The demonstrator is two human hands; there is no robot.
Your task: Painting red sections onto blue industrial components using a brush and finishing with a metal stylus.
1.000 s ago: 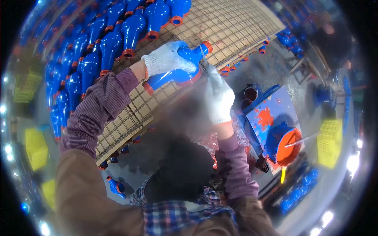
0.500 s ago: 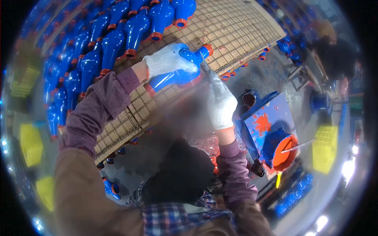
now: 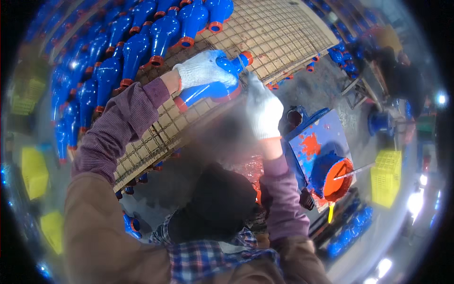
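Observation:
A glossy blue pipe fitting (image 3: 203,94) with a branching body and red rims lies on the wire-mesh rack (image 3: 163,130). My left hand (image 3: 203,71), in a white knitted glove, is closed over its middle. My right hand (image 3: 265,111), gloved too, grips a slim tool, apparently a thin brush (image 3: 242,62). Its far end meets the blue neck just beside the red rim (image 3: 247,58) on the right. The tool's tip is too small to make out, and the glove hides its handle.
Rows of similar blue fittings (image 3: 135,54) fill the rack's far left. At right, a blue-stained stand (image 3: 340,128) bears a pot of red-orange paint (image 3: 336,177) with a stick across it. A yellow crate (image 3: 385,180) stands beyond. A blurred dark shape is below the rack.
The right hand and its tool have shifted slightly up and left along the fitting's neck. My left hand keeps its hold, and the whole view has moved a little.

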